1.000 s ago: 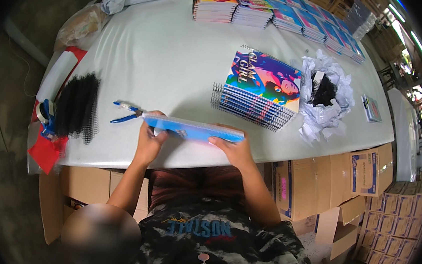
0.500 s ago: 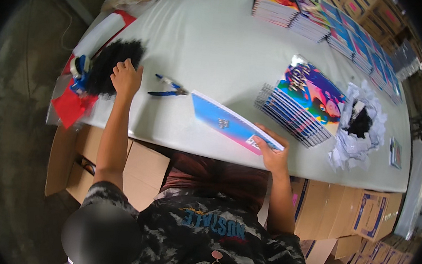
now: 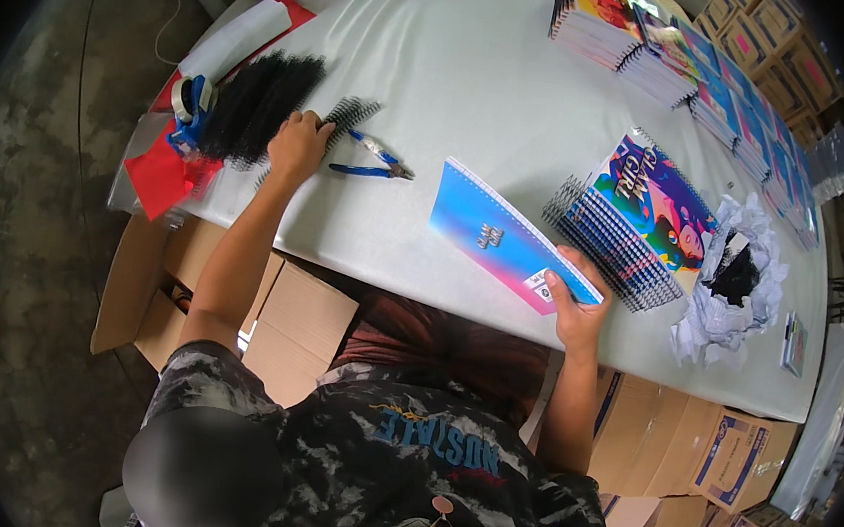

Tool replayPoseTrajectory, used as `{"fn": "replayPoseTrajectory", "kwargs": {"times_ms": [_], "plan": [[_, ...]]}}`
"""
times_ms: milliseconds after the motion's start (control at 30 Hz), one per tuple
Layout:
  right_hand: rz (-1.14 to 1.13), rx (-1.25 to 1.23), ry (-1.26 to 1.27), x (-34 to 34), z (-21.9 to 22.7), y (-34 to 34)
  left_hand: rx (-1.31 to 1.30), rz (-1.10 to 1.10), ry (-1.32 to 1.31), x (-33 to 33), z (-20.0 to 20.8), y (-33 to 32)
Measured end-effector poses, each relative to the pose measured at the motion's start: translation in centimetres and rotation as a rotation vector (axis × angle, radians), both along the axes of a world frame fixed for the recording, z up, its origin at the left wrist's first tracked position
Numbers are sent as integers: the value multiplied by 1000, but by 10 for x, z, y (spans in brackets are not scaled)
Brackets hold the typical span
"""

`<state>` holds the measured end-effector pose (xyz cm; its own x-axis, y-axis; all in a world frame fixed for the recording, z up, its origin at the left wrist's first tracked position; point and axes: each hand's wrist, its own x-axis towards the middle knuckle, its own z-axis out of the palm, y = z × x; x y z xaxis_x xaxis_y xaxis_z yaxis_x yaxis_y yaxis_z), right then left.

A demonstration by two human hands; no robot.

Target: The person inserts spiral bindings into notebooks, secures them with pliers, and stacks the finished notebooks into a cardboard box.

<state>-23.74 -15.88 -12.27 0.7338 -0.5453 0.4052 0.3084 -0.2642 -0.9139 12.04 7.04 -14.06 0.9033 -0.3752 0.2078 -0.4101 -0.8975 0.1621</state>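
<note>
At the far left, from where I'm standing, a blue tape dispenser point(image 3: 191, 115) is resting beside a heap of black spiral coils point(image 3: 254, 113). Just right of that heap, the left hand point(image 3: 299, 144) is pinching a loose black coil point(image 3: 357, 112), its fingers curling closed around it; whether they are gripping one coil or several, I can't tell. The coil's free end is jutting away from the person, up and to the right. The left forearm is slanting forward from the table edge, knuckles facing up. Blue-handled pliers point(image 3: 372, 167) are lying just beyond, between the coil and the blue-and-pink notebook point(image 3: 495, 235). That notebook is tilting in the air over the table, its long axis running from upper left down to lower right, its dotted edge facing away from the person. So the coil is sitting left of the notebook and farther out, well apart. The right hand point(image 3: 579, 302) is clamping the notebook's lower right end, thumb pressing on the cover, forearm rising almost straight. Farther right, a stack of spiral notebooks point(image 3: 652, 213) is standing beside crumpled paper point(image 3: 767, 279).
</note>
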Motion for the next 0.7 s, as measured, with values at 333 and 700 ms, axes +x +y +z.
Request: {"fn": "replayPoseTrajectory", "kwargs": {"times_ms": [333,700], "plan": [[-6,41,44,-3,-9,-2,-236,195,198,22,46,7],[-63,15,-28,0,-1,2,-390,-47,225,27,53,5]]}}
